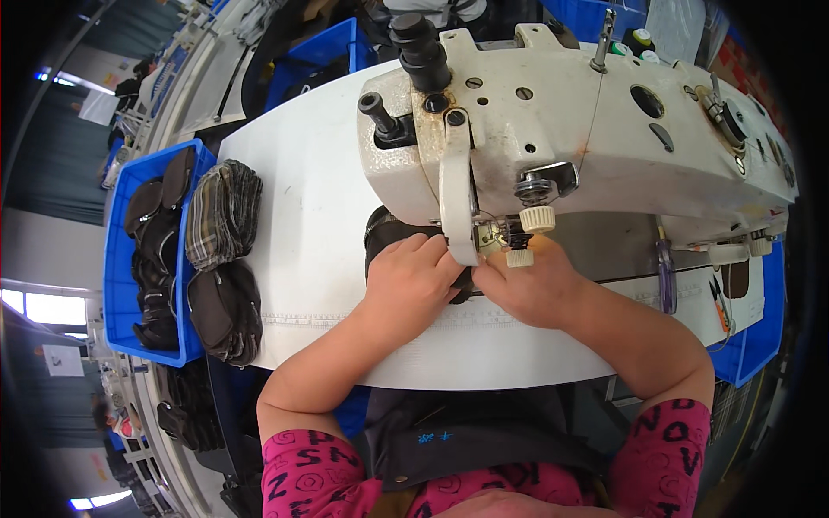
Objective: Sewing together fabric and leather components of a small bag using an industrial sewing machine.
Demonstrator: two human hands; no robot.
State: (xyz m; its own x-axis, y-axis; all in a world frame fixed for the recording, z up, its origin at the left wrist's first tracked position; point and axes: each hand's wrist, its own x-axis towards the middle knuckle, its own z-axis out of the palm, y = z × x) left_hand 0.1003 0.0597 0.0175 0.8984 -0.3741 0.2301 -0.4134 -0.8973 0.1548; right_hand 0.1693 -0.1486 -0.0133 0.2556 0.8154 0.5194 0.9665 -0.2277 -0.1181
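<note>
A white sewing machine (604,112) stands on the table in front of me. Under its needle area lies a dark fabric piece (381,231) with a curved edge. My left hand (413,274) grips this piece, its fingers bent and close together on top, left of the machine's presser area. On the other side my right hand (531,285) is closed at the right edge of the fabric, its fingertips partly hidden behind the machine's tension knobs (537,219). The needle and the stitching spot cannot be made out behind the white lever (458,190).
Left of the white table (302,216), a blue bin (117,285) holds dark pouches. Beside it sit a stack of plaid fabric pieces (223,214) and a stack of dark pieces (226,312). A purple-handled screwdriver (665,274) and orange-handled snips (718,302) lie at the right.
</note>
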